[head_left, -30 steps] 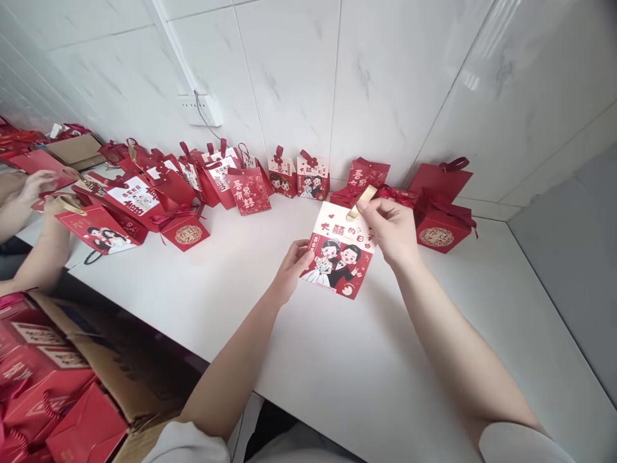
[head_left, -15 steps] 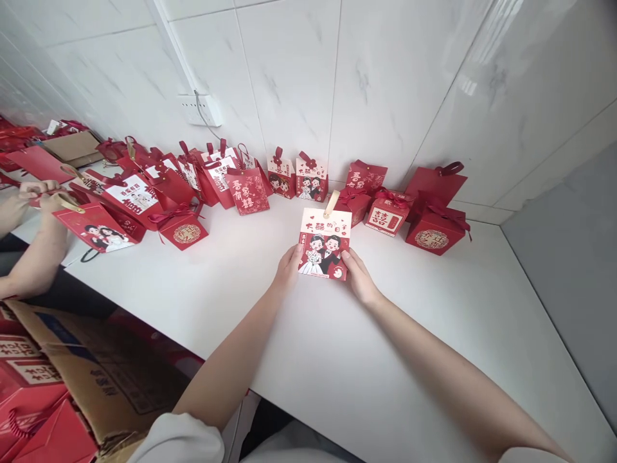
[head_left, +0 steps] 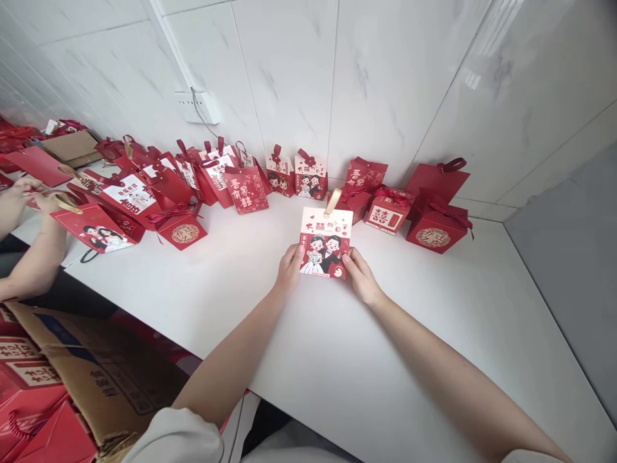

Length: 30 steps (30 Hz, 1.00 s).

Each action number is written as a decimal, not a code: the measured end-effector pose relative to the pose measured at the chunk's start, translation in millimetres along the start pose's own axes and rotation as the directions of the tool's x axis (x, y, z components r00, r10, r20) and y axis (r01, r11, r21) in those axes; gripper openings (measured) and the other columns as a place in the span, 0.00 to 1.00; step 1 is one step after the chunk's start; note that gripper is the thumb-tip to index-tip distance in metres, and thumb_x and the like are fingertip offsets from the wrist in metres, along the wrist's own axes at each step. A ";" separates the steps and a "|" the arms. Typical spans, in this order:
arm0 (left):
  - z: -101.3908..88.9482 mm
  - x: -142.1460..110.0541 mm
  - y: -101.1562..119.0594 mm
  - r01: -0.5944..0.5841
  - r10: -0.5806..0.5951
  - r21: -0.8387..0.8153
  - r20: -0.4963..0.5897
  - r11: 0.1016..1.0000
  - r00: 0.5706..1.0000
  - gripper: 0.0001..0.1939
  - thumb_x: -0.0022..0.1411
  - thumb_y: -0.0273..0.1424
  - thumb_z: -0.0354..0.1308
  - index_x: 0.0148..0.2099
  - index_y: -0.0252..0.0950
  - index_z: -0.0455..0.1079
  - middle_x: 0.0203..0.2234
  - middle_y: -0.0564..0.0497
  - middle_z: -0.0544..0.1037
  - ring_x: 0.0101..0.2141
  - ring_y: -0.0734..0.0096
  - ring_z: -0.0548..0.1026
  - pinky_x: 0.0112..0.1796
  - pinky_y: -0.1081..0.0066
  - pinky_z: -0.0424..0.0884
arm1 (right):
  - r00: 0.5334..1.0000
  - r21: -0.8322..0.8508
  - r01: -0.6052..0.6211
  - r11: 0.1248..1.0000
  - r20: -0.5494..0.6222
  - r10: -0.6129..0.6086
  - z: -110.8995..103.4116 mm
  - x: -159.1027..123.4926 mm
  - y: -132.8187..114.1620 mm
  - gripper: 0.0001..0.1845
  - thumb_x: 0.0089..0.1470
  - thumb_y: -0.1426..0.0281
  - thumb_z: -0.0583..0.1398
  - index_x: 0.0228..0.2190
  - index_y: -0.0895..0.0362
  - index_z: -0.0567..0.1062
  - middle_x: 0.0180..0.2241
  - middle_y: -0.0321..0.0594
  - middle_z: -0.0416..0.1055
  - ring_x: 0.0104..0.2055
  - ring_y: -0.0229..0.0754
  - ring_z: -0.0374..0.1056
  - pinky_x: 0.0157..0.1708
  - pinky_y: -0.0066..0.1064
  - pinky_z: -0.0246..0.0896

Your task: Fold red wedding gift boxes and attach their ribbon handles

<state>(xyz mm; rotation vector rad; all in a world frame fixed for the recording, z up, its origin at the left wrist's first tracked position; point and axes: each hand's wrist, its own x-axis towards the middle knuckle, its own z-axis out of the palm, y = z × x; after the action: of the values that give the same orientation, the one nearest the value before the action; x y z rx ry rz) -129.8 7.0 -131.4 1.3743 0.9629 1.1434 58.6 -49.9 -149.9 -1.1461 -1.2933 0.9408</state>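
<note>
A small red-and-cream gift bag (head_left: 325,243) printed with a cartoon bride and groom stands upright on the white table (head_left: 337,360), its gold ribbon handle (head_left: 332,202) sticking up. My left hand (head_left: 289,267) grips the bag's lower left corner. My right hand (head_left: 360,276) grips its lower right corner. Both hands have fingers closed on the bag's edges.
A row of several red gift bags and boxes (head_left: 241,186) lines the tiled wall, with red cube boxes (head_left: 436,225) at the right. Another person's hands (head_left: 24,193) handle a bag at far left. An open cardboard carton (head_left: 72,379) of red bags sits below the table edge.
My right hand let go of the gold handle and dropped to the bag's lower right corner. The bag went from tilted to upright and slightly farther away.
</note>
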 end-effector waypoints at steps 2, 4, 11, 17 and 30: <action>0.1 1.1 0.7 0.010 -0.010 -0.002 -0.015 1.000 1.000 0.24 0.65 0.52 0.51 0.44 0.35 0.72 0.43 0.44 0.78 0.45 0.60 0.75 0.45 0.64 0.71 | 0.998 -0.060 0.038 0.998 0.044 -0.035 -3.1 0.8 1.0 0.23 0.63 0.50 0.53 0.48 0.53 0.72 0.51 0.43 0.70 0.55 0.49 0.65 0.58 0.43 0.58; -0.7 2.3 1.0 0.036 -0.036 -0.001 -0.008 0.999 0.999 0.26 0.65 0.53 0.49 0.45 0.35 0.72 0.43 0.44 0.78 0.45 0.59 0.75 0.46 0.64 0.71 | 0.994 -0.095 0.074 0.993 0.093 -0.065 -5.0 1.8 1.6 0.23 0.64 0.51 0.53 0.50 0.52 0.73 0.52 0.43 0.69 0.56 0.48 0.64 0.60 0.42 0.56; 0.3 2.2 2.0 0.100 -0.100 -0.001 0.022 0.995 0.995 0.30 0.63 0.56 0.49 0.47 0.35 0.72 0.42 0.44 0.79 0.42 0.59 0.76 0.44 0.63 0.71 | 0.996 0.080 0.004 0.997 0.091 -0.012 -6.7 5.4 11.0 0.21 0.61 0.47 0.55 0.42 0.46 0.80 0.54 0.38 0.65 0.61 0.48 0.58 0.66 0.42 0.46; 0.4 2.2 5.0 0.103 -0.102 -0.019 0.040 0.994 0.994 0.29 0.61 0.56 0.52 0.46 0.35 0.72 0.43 0.44 0.78 0.44 0.58 0.76 0.45 0.62 0.71 | 0.999 0.141 -0.026 0.990 0.047 0.020 -4.9 7.7 13.3 0.22 0.57 0.45 0.58 0.40 0.46 0.81 0.54 0.38 0.66 0.61 0.48 0.58 0.66 0.41 0.46; -1.5 -1.1 11.7 0.112 -0.095 -0.081 0.192 0.990 0.977 0.23 0.62 0.49 0.57 0.50 0.38 0.72 0.50 0.44 0.73 0.53 0.59 0.71 0.51 0.64 0.68 | 0.993 0.309 -0.095 0.946 -0.039 0.112 -3.6 7.0 -3.2 0.26 0.60 0.45 0.55 0.45 0.52 0.76 0.49 0.39 0.74 0.54 0.49 0.68 0.60 0.42 0.58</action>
<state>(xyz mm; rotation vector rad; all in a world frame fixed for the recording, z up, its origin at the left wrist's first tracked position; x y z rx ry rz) -131.9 5.0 -120.0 1.3167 0.8270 0.9499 62.6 -44.2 -145.0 -0.9951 -1.0061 1.1356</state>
